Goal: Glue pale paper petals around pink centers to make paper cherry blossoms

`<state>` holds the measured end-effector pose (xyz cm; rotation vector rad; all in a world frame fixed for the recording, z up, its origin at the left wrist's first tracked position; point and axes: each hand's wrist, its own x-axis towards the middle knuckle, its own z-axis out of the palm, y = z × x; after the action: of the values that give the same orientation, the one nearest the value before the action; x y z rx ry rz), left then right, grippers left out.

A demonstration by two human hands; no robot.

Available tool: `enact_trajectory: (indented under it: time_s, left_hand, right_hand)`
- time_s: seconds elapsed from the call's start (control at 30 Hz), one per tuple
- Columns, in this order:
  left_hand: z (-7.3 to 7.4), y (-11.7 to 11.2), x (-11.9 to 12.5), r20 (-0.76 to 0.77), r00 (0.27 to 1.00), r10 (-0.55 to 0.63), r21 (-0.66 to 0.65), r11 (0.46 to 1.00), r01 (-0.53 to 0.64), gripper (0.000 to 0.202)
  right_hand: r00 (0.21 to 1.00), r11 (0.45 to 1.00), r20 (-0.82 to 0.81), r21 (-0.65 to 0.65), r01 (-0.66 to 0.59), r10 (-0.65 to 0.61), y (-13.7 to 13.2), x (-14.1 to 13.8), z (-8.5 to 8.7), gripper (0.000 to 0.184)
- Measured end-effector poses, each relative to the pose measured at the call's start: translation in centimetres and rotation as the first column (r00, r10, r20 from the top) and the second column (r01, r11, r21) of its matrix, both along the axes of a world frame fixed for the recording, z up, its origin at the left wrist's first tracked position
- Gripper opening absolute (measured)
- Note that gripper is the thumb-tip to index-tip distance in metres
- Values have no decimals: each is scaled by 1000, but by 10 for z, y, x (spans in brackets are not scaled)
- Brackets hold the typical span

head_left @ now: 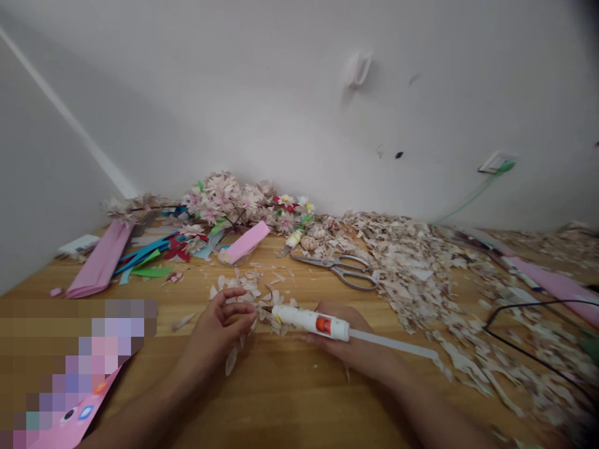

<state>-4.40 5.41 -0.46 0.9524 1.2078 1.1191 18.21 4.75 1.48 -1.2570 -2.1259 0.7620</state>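
Your right hand (346,354) grips the white glue gun (304,320), nozzle (266,308) beside your half-curled left hand (219,324), whose hold I cannot tell

the table (290,386) is wood, smooth and faintly glossy along its grain. the glue gun (311,323) looks like smooth white plastic, with a strip (397,345) of translucent, plastic-like material just past its three o'clock. toward one o'clock from it, the scissors (336,267) are bare metal with a dull shine. the flake heap (412,268) at two o'clock is dry, matt, papery and rough; the blossoms (224,193) at eleven look crinkled and papery too. the folded pink sheet (100,262), between nine and ten, seems matt paper. the wall (299,93) at twelve is smooth and matt.
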Motion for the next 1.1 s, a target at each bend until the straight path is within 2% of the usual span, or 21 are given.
enact_trajectory:
  time_s: [0.2,0.57,0.9,1.1]
  left_hand:
    - [0,1,0,4,1000,4,21,1000,-4,51]
    - [2,0,1,-7,1000,8,6,1000,-8,49]
    - [-3,2,0,-21,1000,-7,23,1000,8,49]
    - [0,0,1,-26,1000,-10,27,1000,10,48]
  right_hand:
    - [999,1000,46,5,-6,6,-1,1,2,26]
    - [999,1000,32,-2,-16,16,-2,1,3,25]
    - [1000,1000,6,-19,2,-2,-2,3,3,22]
    - [1000,1000,-12,-9,-18,18,0,3,0,23]
